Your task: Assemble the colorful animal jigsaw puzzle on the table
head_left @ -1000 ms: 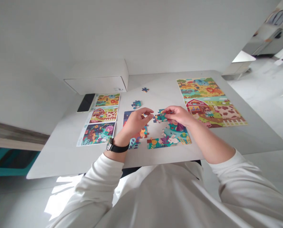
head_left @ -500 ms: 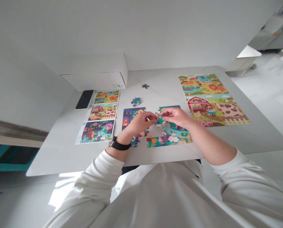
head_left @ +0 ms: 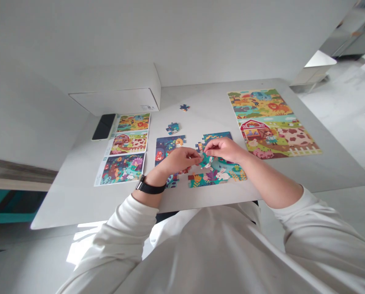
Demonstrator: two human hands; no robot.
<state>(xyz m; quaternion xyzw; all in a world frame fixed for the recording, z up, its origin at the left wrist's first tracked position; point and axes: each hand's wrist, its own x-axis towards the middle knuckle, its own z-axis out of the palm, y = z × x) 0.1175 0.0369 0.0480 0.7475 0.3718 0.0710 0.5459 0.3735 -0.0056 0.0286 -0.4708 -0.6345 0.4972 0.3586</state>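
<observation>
A partly built night-forest puzzle [head_left: 214, 175] lies on the white table [head_left: 78, 196] in front of me. My left hand [head_left: 179, 159] and my right hand [head_left: 223, 148] meet over its middle gap, both pinching a small teal cluster of puzzle pieces [head_left: 205, 159]. The cluster is tilted just above the gap. My left wrist carries a black watch [head_left: 147, 188]. The puzzle's left block [head_left: 166, 146] shows dark blue with an orange fox, partly hidden by my left hand.
A finished farm and safari puzzle [head_left: 271, 122] lies at the right. A reference sheet with three pictures [head_left: 125, 149], a black phone [head_left: 103, 126] and a white box [head_left: 121, 96] sit at the left. Loose pieces [head_left: 173, 128] and a single piece [head_left: 184, 108] lie farther back.
Both hands moved the teal cluster down and nearer to me, from over the puzzle's upper part to its middle gap. My view shifted slightly.
</observation>
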